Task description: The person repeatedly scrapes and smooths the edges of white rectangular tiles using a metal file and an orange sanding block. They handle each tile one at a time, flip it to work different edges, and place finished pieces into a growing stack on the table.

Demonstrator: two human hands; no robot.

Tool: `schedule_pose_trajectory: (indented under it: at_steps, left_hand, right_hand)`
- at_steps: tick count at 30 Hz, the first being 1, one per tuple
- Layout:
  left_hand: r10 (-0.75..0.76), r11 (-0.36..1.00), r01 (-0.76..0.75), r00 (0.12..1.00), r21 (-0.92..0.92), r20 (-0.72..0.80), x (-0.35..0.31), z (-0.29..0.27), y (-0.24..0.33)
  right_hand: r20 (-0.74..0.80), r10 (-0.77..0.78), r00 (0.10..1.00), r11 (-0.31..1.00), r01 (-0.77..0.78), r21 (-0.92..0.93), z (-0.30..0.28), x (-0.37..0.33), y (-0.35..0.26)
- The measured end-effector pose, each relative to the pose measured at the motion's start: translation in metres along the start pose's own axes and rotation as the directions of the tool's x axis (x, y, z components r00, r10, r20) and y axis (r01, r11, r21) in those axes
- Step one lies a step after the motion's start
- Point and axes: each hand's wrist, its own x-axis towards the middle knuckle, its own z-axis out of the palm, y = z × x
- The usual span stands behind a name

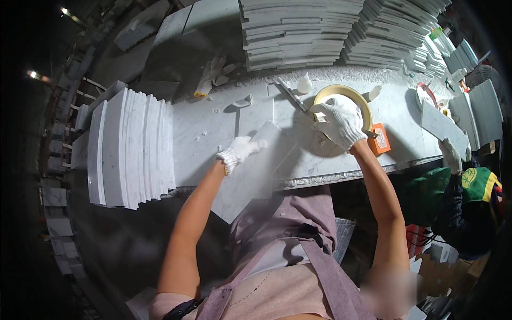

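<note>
My left hand [241,152], in a white knit glove, grips the left edge of a pale grey-veined marble tile [246,181], thumb across its top face. The tile lies at a slant, its near corner out past the table's edge. My right hand [341,121], gloved alike, is over a cream-yellow bowl [368,109] with white contents. Its fingers are curled down; what they hold, if anything, is hidden. A dark tool end [370,133] pokes out by the right wrist, beside an orange box [380,140]. Another tile [255,116] lies flat beyond the held one.
A row of upright tiles [128,149] stands at left, tall tile stacks [298,32] at the back. A metal bar [290,94], a white bottle [304,84] and a spare glove [214,76] lie beyond. At right, a co-worker's gloved hand [451,154] holds a tile [444,128].
</note>
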Motion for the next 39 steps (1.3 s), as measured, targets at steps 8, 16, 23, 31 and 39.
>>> schedule_pose_trajectory:
  at_steps: [8,16,23,31,39]
  left_hand:
    - [0.013,0.996,-0.009,0.999,0.09,-0.042,0.01,0.003,-0.013]
    - [0.07,0.997,-0.069,0.997,0.042,-0.022,0.014,0.005,-0.017]
    - [0.031,0.981,-0.038,0.999,0.189,0.039,-0.01,0.008,0.015]
    - [0.082,0.774,-0.008,0.993,0.633,-0.087,-0.039,0.03,0.063]
    - [0.14,0.589,0.027,0.981,0.808,-0.134,-0.053,0.04,0.078]
  right_hand:
    - [-0.148,-0.036,0.988,0.997,0.026,-0.068,-0.005,-0.001,-0.002]
    - [-0.471,0.356,0.807,0.809,-0.013,0.588,-0.024,-0.081,-0.005]
    - [0.09,0.741,0.666,-0.136,0.019,0.99,0.017,-0.149,-0.011]
    - [0.377,0.489,0.786,-0.664,0.055,0.746,0.067,-0.181,-0.009]
    - [0.693,0.18,0.698,-0.884,-0.194,0.425,0.072,-0.181,-0.032]
